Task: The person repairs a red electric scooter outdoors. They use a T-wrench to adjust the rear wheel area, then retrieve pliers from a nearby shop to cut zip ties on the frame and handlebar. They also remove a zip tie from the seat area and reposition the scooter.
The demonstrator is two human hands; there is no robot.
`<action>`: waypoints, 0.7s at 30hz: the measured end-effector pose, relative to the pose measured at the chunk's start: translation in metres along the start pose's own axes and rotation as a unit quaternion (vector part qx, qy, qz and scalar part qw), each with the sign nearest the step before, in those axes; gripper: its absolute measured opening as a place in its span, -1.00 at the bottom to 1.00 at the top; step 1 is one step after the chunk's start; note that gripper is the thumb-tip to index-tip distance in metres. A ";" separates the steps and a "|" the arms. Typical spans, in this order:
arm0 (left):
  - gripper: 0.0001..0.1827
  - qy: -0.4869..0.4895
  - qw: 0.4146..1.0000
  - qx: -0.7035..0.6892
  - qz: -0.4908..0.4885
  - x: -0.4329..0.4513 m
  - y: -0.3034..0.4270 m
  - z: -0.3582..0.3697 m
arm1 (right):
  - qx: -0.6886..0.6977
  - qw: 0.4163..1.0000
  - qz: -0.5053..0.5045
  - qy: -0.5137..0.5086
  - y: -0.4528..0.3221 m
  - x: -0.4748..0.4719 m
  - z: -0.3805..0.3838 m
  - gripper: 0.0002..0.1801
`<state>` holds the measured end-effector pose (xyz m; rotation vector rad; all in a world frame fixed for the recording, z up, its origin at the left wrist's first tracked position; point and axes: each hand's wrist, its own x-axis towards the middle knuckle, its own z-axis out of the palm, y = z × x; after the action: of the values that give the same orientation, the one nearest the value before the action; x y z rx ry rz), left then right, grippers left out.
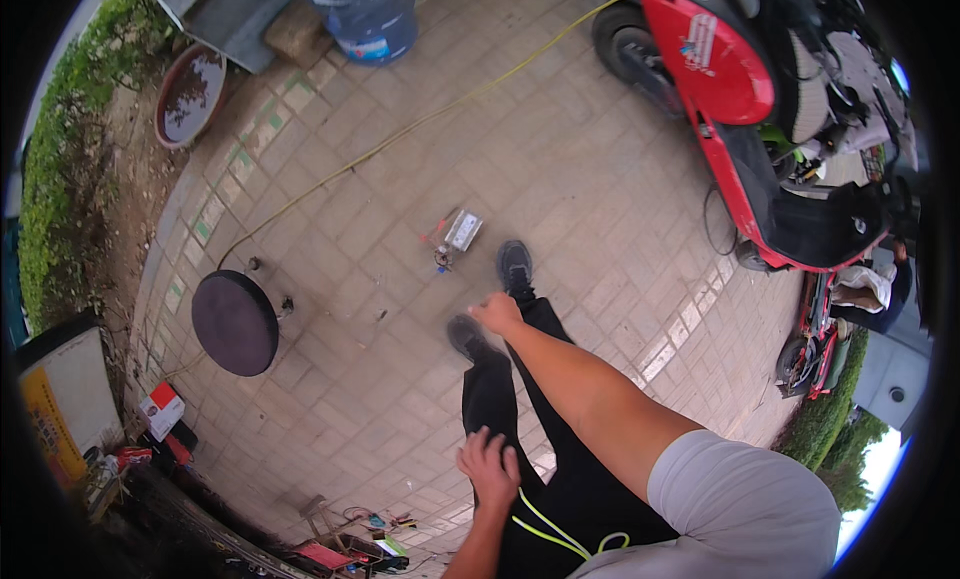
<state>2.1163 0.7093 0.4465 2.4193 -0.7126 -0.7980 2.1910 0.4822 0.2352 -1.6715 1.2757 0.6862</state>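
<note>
My left hand (488, 463) is held over the thigh of my black trousers, its fingers spread and slightly bent, with nothing in it. Farther forward, my right hand (496, 313) is above my shoes with its fingers curled; whether it holds anything small cannot be told. On the paving ahead of my feet lies a silver metal box with wires (463, 231), probably an electrical controller, bearing a label. A round padded stool (235, 322) with a dark top stands left of it. Neither hand touches the metal box or the stool.
A yellow hose or cable (390, 140) crosses the brick paving. A blue water jug (367, 20) and a water-filled basin (191, 95) are at the upper left. A red scooter (731, 76) stands on the right; a person is partly visible beyond it. Tools and wires (360, 538) lie at lower left.
</note>
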 end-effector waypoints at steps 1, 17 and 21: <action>-0.68 -0.021 1.000 0.001 0.002 0.002 0.002 0.004 | -0.008 1.000 0.008 -0.006 -0.003 0.036 0.020 -0.46; -0.77 -0.059 0.996 0.059 -0.024 0.110 -0.001 -0.015 | 0.098 0.991 0.049 0.082 -0.024 0.129 -0.070 -0.54; -0.70 0.014 0.989 0.135 0.050 0.185 0.017 -0.087 | 0.192 0.981 0.010 -0.039 -0.111 0.035 -0.150 -0.55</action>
<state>2.2955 0.6094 0.4460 2.6016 -0.9785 -0.6631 2.2940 0.3403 0.3083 -1.3057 1.2767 0.4751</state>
